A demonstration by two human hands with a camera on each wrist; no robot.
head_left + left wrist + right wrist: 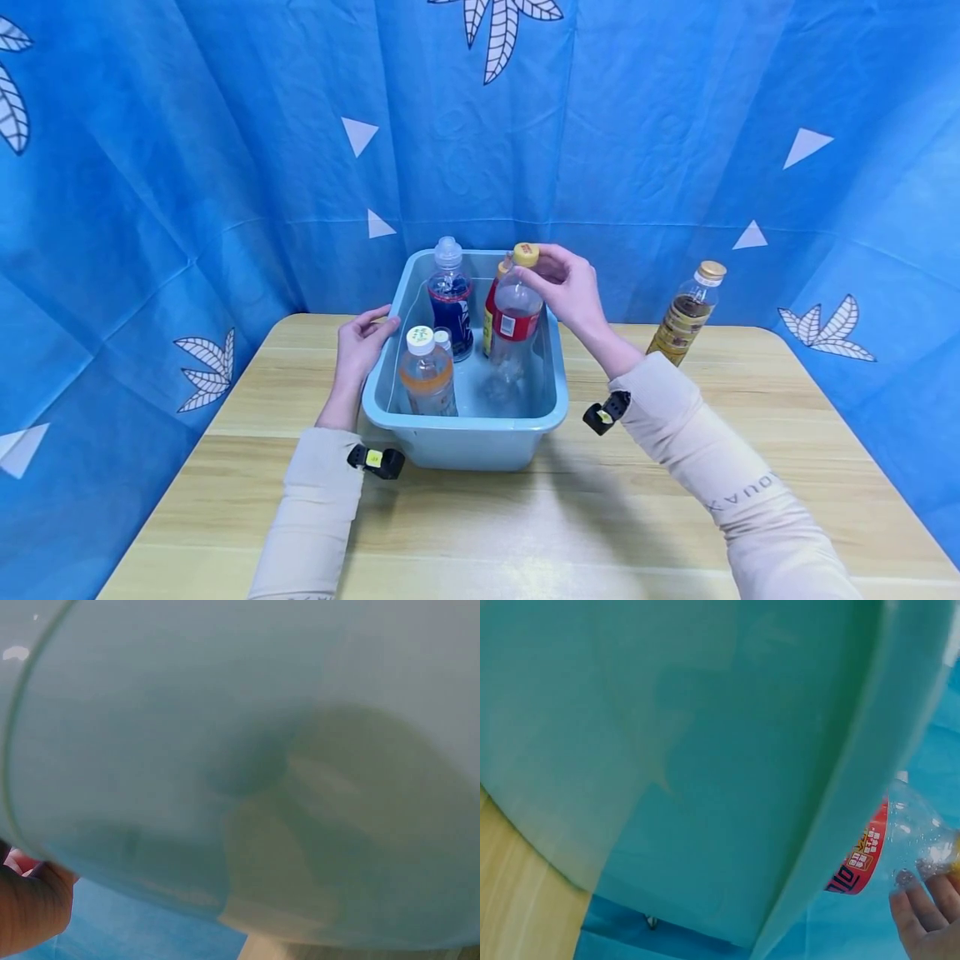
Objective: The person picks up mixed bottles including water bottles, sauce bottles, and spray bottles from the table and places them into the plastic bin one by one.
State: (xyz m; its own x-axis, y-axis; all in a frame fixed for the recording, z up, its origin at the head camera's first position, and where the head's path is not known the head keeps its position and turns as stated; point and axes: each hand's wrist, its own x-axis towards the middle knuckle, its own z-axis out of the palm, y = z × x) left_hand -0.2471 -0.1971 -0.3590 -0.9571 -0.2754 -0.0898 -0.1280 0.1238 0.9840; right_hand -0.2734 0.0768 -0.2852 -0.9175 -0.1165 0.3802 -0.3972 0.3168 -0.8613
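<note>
In the head view, my right hand (573, 287) grips a clear plastic bottle (517, 312) by its neck, just below the yellow cap. This bottle has a red label and stands tilted inside a light blue basin (465, 446). My left hand (362, 346) rests against the basin's left rim, its fingers loosely bent. Also in the basin are a dark blue-labelled bottle (452, 312), an orange-banded bottle (426, 379) with a white cap, a smaller white-capped bottle (443, 340) and a red-and-yellow bottle (490, 321), partly hidden by the held one.
A gold-capped bottle (686, 317) of brownish liquid stands on the wooden table (517, 533) to the right, its base hidden behind my right forearm. A blue patterned curtain (637, 125) hangs behind the table.
</note>
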